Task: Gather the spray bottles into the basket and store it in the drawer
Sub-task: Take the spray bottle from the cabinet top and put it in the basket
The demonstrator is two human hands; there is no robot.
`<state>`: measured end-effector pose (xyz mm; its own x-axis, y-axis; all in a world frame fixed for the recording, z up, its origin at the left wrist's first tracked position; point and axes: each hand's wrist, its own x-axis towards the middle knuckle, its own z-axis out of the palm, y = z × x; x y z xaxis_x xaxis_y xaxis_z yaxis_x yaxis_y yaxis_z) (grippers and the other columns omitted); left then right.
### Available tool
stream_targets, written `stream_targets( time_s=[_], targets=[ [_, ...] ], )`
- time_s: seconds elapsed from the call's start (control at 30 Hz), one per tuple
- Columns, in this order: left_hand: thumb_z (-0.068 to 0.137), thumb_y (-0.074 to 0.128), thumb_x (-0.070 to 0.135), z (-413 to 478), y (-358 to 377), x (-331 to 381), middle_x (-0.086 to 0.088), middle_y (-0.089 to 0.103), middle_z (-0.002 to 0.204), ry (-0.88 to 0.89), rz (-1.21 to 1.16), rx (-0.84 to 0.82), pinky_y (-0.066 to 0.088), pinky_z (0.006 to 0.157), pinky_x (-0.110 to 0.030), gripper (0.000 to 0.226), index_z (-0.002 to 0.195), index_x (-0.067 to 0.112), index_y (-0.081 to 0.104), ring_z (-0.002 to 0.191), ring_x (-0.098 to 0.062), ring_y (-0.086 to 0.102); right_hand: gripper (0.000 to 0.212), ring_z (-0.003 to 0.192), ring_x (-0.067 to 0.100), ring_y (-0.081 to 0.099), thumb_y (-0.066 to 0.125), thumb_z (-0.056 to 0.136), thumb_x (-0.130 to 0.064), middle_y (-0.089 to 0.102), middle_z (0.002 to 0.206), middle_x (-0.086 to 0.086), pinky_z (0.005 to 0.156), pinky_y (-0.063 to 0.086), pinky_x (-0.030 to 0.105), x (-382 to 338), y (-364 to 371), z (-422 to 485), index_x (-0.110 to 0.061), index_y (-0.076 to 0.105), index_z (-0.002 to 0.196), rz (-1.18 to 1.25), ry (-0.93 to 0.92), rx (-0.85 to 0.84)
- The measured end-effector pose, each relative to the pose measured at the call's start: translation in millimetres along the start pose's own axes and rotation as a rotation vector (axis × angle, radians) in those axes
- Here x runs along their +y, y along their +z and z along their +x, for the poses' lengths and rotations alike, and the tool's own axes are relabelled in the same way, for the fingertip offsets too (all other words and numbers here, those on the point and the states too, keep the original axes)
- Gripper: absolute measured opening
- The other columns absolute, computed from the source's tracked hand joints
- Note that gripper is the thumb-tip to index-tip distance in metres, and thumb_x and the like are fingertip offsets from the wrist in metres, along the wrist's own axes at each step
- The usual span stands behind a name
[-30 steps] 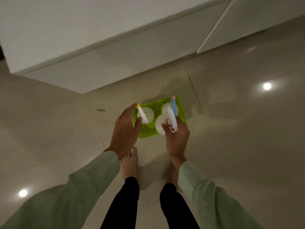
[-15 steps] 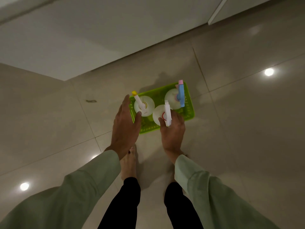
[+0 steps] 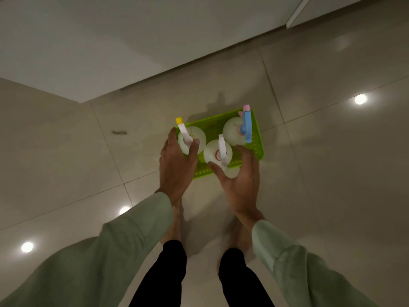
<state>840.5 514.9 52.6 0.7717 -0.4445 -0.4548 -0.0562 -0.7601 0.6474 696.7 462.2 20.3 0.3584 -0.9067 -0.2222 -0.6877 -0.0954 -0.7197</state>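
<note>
Green perforated plastic basket (image 3: pixel 257 138) sat low over the glossy tiled floor (image 3: pixel 332 162), directly ahead of the person's bare feet. Three white round-bodied spray bottles stood upright inside: yellow-tipped bottle (image 3: pixel 192 139) at the left end, blue-and-pink-headed bottle (image 3: pixel 235 130) at the right far corner, white-headed bottle (image 3: pixel 218 152) with a red collar near the front middle. Left hand (image 3: pixel 177 167) lay over the basket's left end, fingers curled, thumb touching the yellow-tipped bottle; whether it gripped the rim could not be told. Right hand (image 3: pixel 241 182) was spread wide, palm up, at the basket's near right edge, holding nothing visibly. Pale cabinet fronts (image 3: pixel 132 41) ran behind.
</note>
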Motion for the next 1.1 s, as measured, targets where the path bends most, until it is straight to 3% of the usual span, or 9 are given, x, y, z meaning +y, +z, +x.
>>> stream_targets(
  time_s=[0.13, 0.23, 0.33, 0.43, 0.53, 0.73, 0.97, 1.03, 1.1],
  targets=[
    [0.095, 0.058, 0.037, 8.3, 4.0, 7.3, -0.004, 0.066, 0.109, -0.004, 0.022, 0.021, 0.042, 0.080, -0.034, 0.040, 0.125, 0.012, 0.053, 0.103, -0.029, 0.061, 0.058, 0.100, 0.027, 0.060, 0.070, 0.088, -0.052, 0.059, 0.111, 0.006, 0.079, 0.052, 0.050, -4.4, -28.5, 21.7, -0.007, 0.053, 0.119, 0.033, 0.028, 0.204],
    [0.095, 0.057, 0.033, 13.8, 6.4, 8.6, -0.009, 0.066, 0.090, -0.016, 0.044, 0.026, 0.042, 0.074, -0.037, 0.029, 0.108, 0.008, 0.057, 0.089, -0.035, 0.062, 0.056, 0.103, 0.027, 0.063, 0.069, 0.091, -0.047, 0.063, 0.121, 0.005, 0.083, 0.055, 0.045, -12.1, -34.5, 59.9, -0.012, 0.050, 0.131, -0.017, 0.102, 0.073],
    [0.097, 0.054, 0.030, 16.9, 9.2, 7.0, -0.017, 0.069, 0.092, -0.031, 0.083, 0.038, 0.035, 0.074, -0.034, 0.029, 0.106, 0.003, 0.058, 0.090, -0.038, 0.058, 0.046, 0.103, 0.024, 0.066, 0.064, 0.095, -0.033, 0.069, 0.123, 0.003, 0.085, 0.054, 0.039, -18.2, -31.2, 89.0, -0.016, 0.052, 0.136, -0.068, 0.045, -0.127],
    [0.098, 0.051, 0.029, 15.3, 12.2, 6.3, -0.016, 0.069, 0.093, -0.049, 0.106, 0.045, 0.024, 0.072, -0.028, 0.028, 0.102, 0.003, 0.057, 0.092, -0.036, 0.056, 0.028, 0.081, 0.030, 0.065, 0.059, 0.097, -0.020, 0.070, 0.093, 0.012, 0.071, 0.052, 0.039, -18.7, -28.0, 100.4, -0.006, 0.060, 0.122, -0.161, -0.035, -0.170],
    [0.099, 0.050, 0.030, 13.6, 14.3, 6.8, -0.016, 0.068, 0.094, -0.034, 0.124, 0.043, 0.028, 0.074, -0.031, 0.028, 0.105, 0.003, 0.057, 0.090, -0.036, 0.056, 0.020, 0.073, 0.032, 0.062, 0.056, 0.098, -0.016, 0.065, 0.082, 0.013, 0.064, 0.046, 0.037, -17.3, -27.4, 102.6, -0.003, 0.061, 0.113, -0.201, -0.089, -0.197],
    [0.099, 0.050, 0.029, 15.7, 11.8, 5.0, -0.016, 0.068, 0.092, 0.011, 0.157, 0.052, 0.035, 0.079, -0.036, 0.027, 0.106, 0.004, 0.058, 0.087, -0.037, 0.058, 0.022, 0.067, 0.025, 0.056, 0.055, 0.099, -0.016, 0.060, 0.077, 0.009, 0.061, 0.035, 0.028, -12.4, -27.0, 101.3, -0.005, 0.064, 0.116, -0.223, -0.161, -0.213],
    [0.099, 0.050, 0.029, 15.0, 12.9, 3.2, -0.015, 0.068, 0.095, 0.022, 0.154, 0.053, 0.033, 0.075, -0.036, 0.028, 0.110, 0.005, 0.058, 0.090, -0.038, 0.054, 0.023, 0.070, 0.031, 0.061, 0.055, 0.100, -0.020, 0.065, 0.081, 0.015, 0.067, 0.050, 0.043, -15.2, -22.6, 103.1, -0.003, 0.061, 0.115, -0.221, -0.150, -0.194],
    [0.099, 0.051, 0.032, 13.8, 13.6, 3.3, -0.015, 0.068, 0.100, 0.026, 0.148, 0.042, 0.031, 0.076, -0.034, 0.033, 0.120, 0.008, 0.056, 0.093, -0.037, 0.054, 0.030, 0.075, 0.031, 0.063, 0.059, 0.098, -0.024, 0.067, 0.088, 0.014, 0.069, 0.052, 0.042, -14.4, -24.4, 103.0, -0.004, 0.058, 0.121, -0.201, -0.147, -0.202],
    [0.098, 0.052, 0.036, 13.3, 12.8, 2.9, -0.014, 0.068, 0.104, 0.030, 0.142, 0.032, 0.031, 0.079, -0.033, 0.043, 0.132, 0.011, 0.050, 0.095, -0.037, 0.055, 0.050, 0.092, 0.027, 0.067, 0.066, 0.095, -0.033, 0.069, 0.111, 0.011, 0.075, 0.053, 0.036, -14.3, -27.0, 100.6, -0.008, 0.051, 0.135, -0.162, -0.107, -0.221]
  ],
)
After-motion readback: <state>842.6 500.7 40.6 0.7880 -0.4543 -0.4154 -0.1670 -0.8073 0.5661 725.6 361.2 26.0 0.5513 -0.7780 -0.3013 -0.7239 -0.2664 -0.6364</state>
